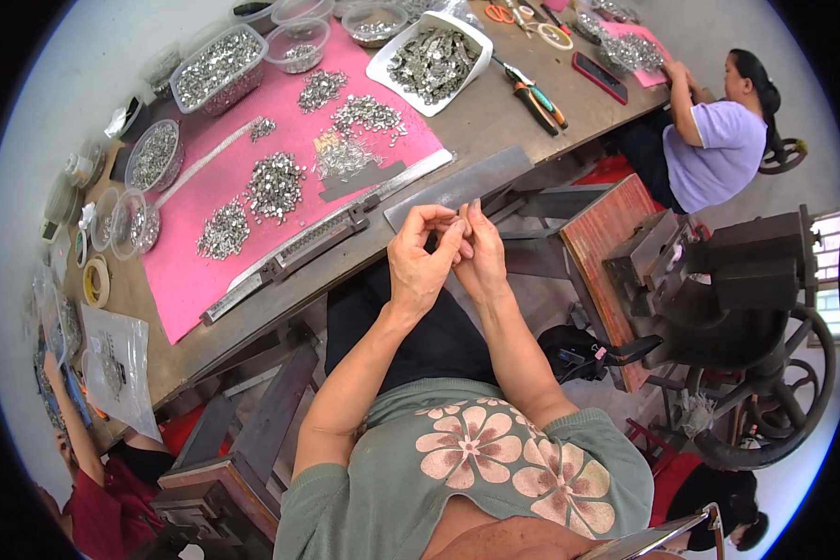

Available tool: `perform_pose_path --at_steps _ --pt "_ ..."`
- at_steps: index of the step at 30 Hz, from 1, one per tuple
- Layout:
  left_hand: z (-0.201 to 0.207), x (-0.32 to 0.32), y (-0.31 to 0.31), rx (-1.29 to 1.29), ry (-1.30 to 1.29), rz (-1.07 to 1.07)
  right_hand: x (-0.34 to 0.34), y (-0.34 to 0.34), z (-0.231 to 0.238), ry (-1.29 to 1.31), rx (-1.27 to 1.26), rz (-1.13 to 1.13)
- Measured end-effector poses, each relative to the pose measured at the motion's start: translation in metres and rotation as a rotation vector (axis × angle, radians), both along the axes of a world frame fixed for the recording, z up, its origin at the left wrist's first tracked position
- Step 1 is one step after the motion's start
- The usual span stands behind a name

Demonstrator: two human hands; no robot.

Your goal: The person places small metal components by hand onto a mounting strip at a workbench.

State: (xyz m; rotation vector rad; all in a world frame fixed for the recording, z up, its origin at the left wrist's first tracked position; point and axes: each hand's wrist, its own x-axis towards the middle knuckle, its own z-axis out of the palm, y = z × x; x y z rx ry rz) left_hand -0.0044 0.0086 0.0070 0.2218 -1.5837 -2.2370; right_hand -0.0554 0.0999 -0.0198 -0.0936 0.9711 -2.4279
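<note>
A grey plate point(465, 184) lies just beyond left hand point(420, 266) and right hand point(483, 257).

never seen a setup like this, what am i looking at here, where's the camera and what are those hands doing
There's no robot here. This single picture comes from a wide fisheye camera on a person's head, looking down, so straight edges bend near the rim. The left hand and right hand are the wearer's own, bare and brought together at the fingertips near the table's edge. Anything pinched between them is too small or hidden to make out.

On the table is a pink sheet with several heaps of small metal pieces. Around it stand clear plastic tubs and a white tray of more metal bits, with pliers to the right. The person in a lilac top is someone else, working nearby.
</note>
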Motion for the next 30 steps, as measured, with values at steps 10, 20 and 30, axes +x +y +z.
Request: perform_pose_path --at_steps 10,20,30 --pt "-0.017 -0.029 0.000 -0.279 0.140 0.075 -0.014 0.019 0.002 0.147 -0.080 0.014" --pt "0.013 -0.030 0.006 -0.071 -0.090 -0.246 -0.017 0.029 0.001 0.048 -0.050 0.049" --pt "-0.009 -0.031 0.001 -0.111 -0.113 -0.164 -0.017 0.028 -0.002 -0.079 -0.153 0.195"
